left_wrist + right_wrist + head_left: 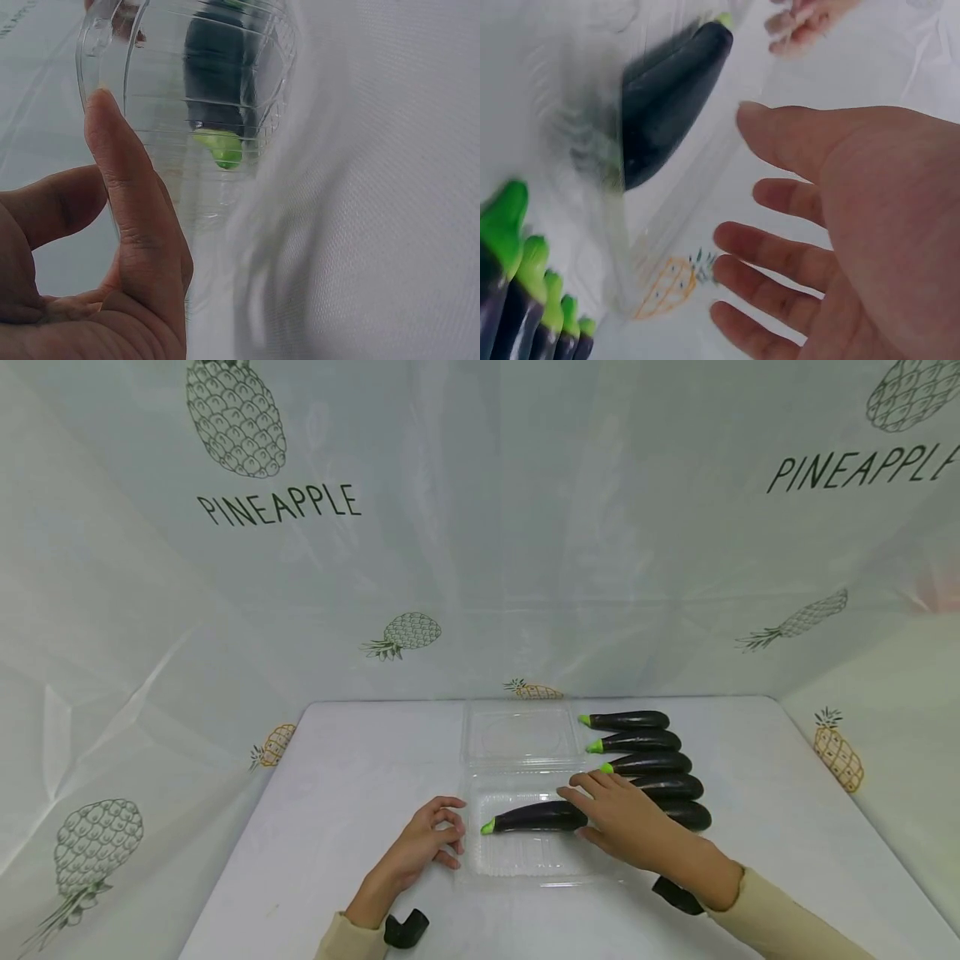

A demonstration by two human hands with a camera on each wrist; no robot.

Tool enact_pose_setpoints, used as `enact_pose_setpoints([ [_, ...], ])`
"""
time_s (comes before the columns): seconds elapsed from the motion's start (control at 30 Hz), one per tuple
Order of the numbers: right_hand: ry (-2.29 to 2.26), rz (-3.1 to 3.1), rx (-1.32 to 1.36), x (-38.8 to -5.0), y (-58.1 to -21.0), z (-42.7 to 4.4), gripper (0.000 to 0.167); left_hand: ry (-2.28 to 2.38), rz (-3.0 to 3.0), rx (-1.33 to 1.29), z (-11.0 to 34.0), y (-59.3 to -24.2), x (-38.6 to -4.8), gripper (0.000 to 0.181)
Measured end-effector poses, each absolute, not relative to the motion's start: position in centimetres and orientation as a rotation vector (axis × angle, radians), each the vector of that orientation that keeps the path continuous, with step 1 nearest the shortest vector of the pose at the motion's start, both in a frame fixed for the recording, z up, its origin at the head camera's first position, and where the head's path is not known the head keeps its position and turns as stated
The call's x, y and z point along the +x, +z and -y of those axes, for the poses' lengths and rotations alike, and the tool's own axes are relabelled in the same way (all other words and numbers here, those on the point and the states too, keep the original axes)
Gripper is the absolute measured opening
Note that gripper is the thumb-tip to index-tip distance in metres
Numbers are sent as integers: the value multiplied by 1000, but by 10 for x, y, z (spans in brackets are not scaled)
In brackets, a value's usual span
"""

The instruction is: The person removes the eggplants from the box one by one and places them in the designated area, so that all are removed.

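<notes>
One dark eggplant [534, 817] with a bright green stem lies in the lower half of a clear plastic clamshell box [517, 864]. The stem points left, toward my left hand [429, 842]. That hand is at the box's left side, and in the left wrist view its index finger [131, 180] overlaps the clear rim; whether it touches cannot be told. Over the right end of the box is my right hand [622, 822]. Its fingers [776, 251] are spread with nothing between them, apart from the eggplant [675, 101] in the right wrist view.
Several more eggplants [637, 742] lie in a column right of the box, stems pointing left; my right hand and forearm partly cover the nearest. The box's lid [521, 735] lies folded back toward the curtain [525, 568]. Everything rests on a white table [330, 793].
</notes>
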State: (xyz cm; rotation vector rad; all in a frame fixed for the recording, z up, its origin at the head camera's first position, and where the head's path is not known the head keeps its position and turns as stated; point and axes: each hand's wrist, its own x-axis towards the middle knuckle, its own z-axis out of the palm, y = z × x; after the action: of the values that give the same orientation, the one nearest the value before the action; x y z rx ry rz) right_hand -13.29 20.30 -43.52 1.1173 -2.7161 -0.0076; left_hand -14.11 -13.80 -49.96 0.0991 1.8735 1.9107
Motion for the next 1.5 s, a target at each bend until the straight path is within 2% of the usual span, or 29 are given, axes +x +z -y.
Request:
enact_pose_setpoints([
  [0.33, -140, 2820, 1216, -145, -441, -179, 58, 1902, -1877, 105, 138, -501, -141, 48],
  [0.9, -322, 2856, 1261, -154, -448, -167, 45, 1904, -1882, 99, 136, -499, -142, 48],
  [1.2, -181, 2797, 1263, -152, -441, -178, 45, 1911, -1878, 101, 136, -500, -141, 48],
  [1.5, -20, 2811, 1118, -142, -417, -195, 50, 1902, -1889, 97, 138, -501, -141, 49],
])
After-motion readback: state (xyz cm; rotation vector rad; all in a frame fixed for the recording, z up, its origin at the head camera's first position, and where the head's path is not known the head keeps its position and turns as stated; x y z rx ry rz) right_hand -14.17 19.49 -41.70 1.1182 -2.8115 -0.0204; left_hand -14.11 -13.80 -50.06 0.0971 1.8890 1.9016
